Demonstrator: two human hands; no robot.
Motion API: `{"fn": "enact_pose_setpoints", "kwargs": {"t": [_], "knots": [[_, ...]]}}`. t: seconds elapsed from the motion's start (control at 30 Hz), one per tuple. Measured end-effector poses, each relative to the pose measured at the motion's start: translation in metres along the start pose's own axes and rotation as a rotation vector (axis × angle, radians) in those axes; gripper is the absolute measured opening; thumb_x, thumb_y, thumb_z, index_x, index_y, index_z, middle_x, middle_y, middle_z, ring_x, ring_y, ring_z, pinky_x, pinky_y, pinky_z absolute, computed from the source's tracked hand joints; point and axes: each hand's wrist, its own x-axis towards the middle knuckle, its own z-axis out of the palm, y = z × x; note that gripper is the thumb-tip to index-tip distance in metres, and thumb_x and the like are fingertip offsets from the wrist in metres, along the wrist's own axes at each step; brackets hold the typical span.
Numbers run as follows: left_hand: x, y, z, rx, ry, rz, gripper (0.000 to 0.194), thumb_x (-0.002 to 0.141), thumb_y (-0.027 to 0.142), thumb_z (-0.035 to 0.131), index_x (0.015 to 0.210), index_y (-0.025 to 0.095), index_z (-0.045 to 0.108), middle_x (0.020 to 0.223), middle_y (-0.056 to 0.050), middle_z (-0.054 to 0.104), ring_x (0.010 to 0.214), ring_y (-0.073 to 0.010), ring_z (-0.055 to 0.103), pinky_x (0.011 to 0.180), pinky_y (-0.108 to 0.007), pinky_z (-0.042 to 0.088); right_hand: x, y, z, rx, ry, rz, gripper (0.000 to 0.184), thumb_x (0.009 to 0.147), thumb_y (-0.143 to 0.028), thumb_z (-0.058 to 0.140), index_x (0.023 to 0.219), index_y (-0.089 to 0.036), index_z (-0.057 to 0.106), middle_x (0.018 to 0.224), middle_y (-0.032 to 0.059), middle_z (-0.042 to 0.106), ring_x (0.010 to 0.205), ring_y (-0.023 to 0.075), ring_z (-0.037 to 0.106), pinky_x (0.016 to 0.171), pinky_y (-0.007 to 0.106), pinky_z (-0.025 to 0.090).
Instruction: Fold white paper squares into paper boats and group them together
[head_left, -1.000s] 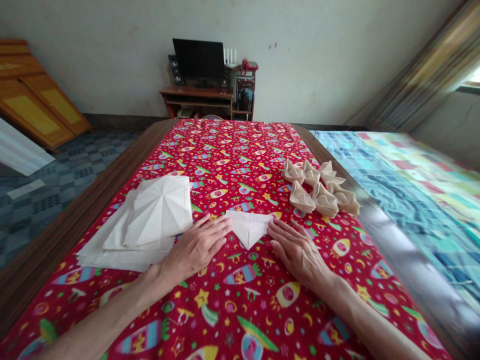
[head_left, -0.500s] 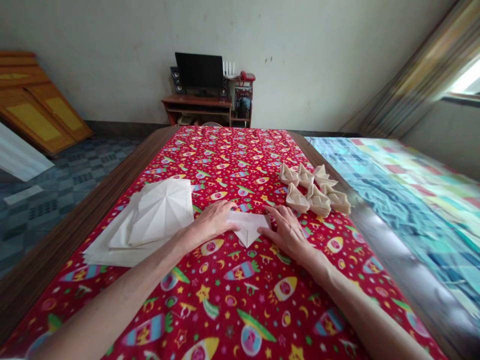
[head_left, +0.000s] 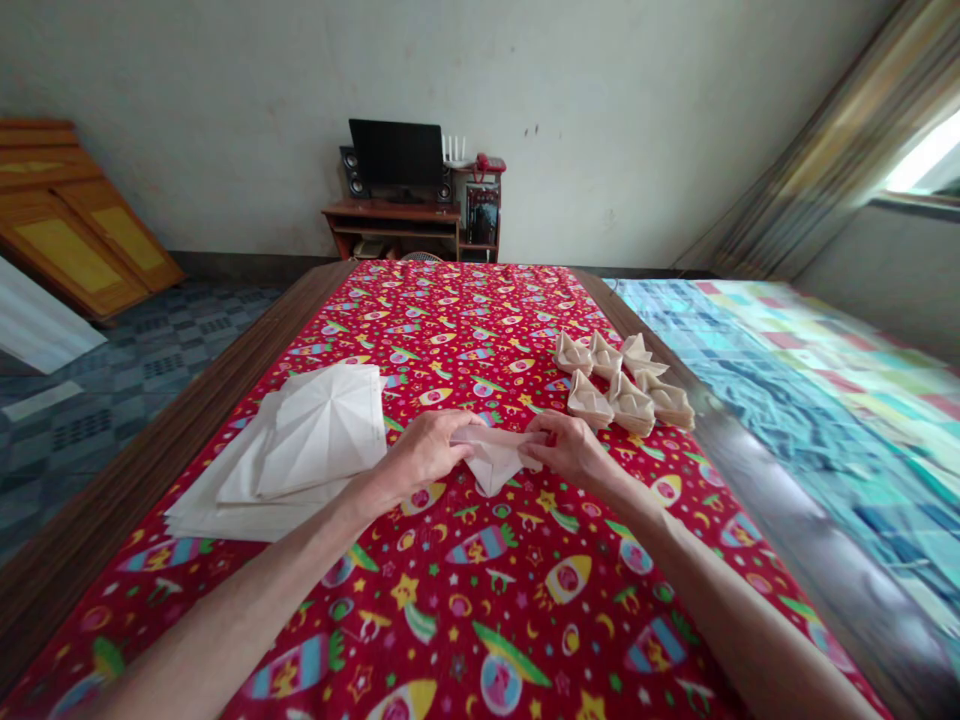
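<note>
A folded sheet of white paper (head_left: 491, 462) is held between my two hands, its pointed end toward me. My left hand (head_left: 431, 445) pinches its left end between thumb and fingers. At the right end, my right hand (head_left: 570, 445) grips it the same way. To the left lies a stack of creased white paper sheets (head_left: 322, 430), with my left forearm passing over its near right side. Several folded paper pieces (head_left: 630, 398) stand in two rows beyond my right hand.
A red patterned cloth (head_left: 450, 620) covers the middle of the brown table (head_left: 247, 350). A bed with a blue checked cover (head_left: 720, 350) adjoins on the right. At the far wall, a desk (head_left: 394, 212) bears a monitor (head_left: 397, 155). A wooden cabinet (head_left: 75, 220) stands left.
My fingers have closed on both ends of the folded paper. The paper has bent and its ends have lifted, where before it lay flat. The view has tilted slightly upward.
</note>
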Motion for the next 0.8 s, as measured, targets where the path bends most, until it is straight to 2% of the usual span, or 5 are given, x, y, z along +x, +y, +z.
{"fn": "enact_pose_setpoints", "kwargs": {"t": [0.2,0.27,0.37,0.53,0.8], "knots": [[-0.005,0.014,-0.01,0.328,0.257,0.249,0.009,0.085,0.014,0.055,0.086,0.021,0.06,0.084,-0.001,0.065,0.085,-0.0192,0.059,0.082,-0.032,0.044,0.0,-0.019,-0.015,-0.14,0.21,-0.337,0.012,0.088,-0.02,0.05,0.079,-0.019,0.058,0.077,0.0031,0.062,0.074,0.0155,0.054,0.069,0.028,0.041],[-0.009,0.014,-0.009,0.421,0.273,0.27,0.011,0.087,0.012,0.052,0.08,0.02,0.057,0.079,-0.001,0.061,0.082,-0.0195,0.057,0.079,-0.033,0.043,-0.006,-0.022,-0.013,-0.3,0.21,-0.412,0.018,0.092,-0.021,0.044,0.083,-0.019,0.059,0.08,0.0046,0.063,0.075,0.0168,0.052,0.071,0.031,0.04],[-0.018,0.008,-0.001,0.515,0.187,0.274,0.014,0.085,0.007,0.05,0.082,0.02,0.056,0.081,-0.002,0.061,0.083,-0.0206,0.055,0.077,-0.035,0.041,-0.017,-0.021,-0.002,-0.439,0.087,-0.495,0.023,0.096,-0.021,0.039,0.089,-0.018,0.061,0.084,0.0059,0.063,0.077,0.0179,0.05,0.071,0.032,0.038],[-0.04,0.001,0.009,0.482,0.021,0.228,0.007,0.085,0.014,0.057,0.089,0.019,0.057,0.09,-0.002,0.061,0.088,-0.0216,0.055,0.079,-0.037,0.042,-0.032,-0.014,0.011,-0.438,-0.045,-0.518,0.026,0.097,-0.019,0.036,0.091,-0.018,0.061,0.089,0.0067,0.061,0.082,0.0183,0.049,0.074,0.032,0.039],[-0.055,-0.004,0.011,0.204,0.092,0.173,0.01,0.09,0.017,0.053,0.085,0.019,0.062,0.092,-0.003,0.063,0.088,-0.0177,0.058,0.081,-0.032,0.047,-0.037,-0.004,0.009,-0.241,-0.029,-0.412,0.024,0.096,-0.024,0.041,0.092,-0.02,0.064,0.091,0.0063,0.064,0.084,0.0163,0.055,0.073,0.028,0.045]]}}
